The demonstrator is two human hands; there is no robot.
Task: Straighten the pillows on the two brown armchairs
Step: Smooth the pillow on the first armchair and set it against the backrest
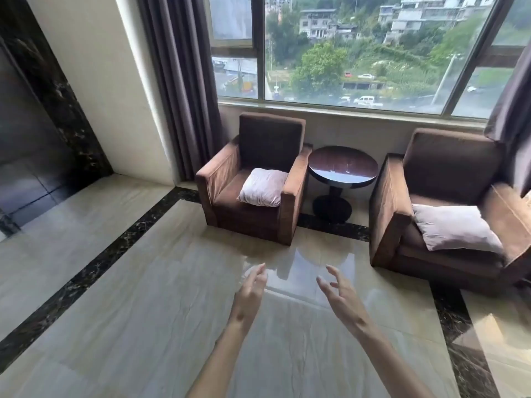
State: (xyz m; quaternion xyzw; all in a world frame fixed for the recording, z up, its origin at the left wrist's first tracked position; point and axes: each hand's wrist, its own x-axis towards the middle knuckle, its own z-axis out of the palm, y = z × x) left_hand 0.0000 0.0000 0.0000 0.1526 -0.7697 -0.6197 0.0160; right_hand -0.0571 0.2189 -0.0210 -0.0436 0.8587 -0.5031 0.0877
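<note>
Both grips are empty: the left hand (249,294) and right hand (342,297) are held out over the tiled floor (143,326), fingers spread and slightly curled, touching nothing and well apart from either chair. The left armchair (253,179) carries a pale pillow (263,187) lying flat toward the front of the seat, pressed against the arm nearest the round tabletop (342,167), its corners skewed to the chair's lines. The right armchair (448,208) carries a second pillow (455,227), also lying flat, its long axis running diagonally from the rear of the seat down toward the front edge, one end overhanging that edge. Neither stands against a backrest. Assessment: the step in hand is the approach. To do it well, take each pillow by two opposite edges with both hands, lift rather than drag, stand it upright and centred against the backrest, long axis level.
</note>
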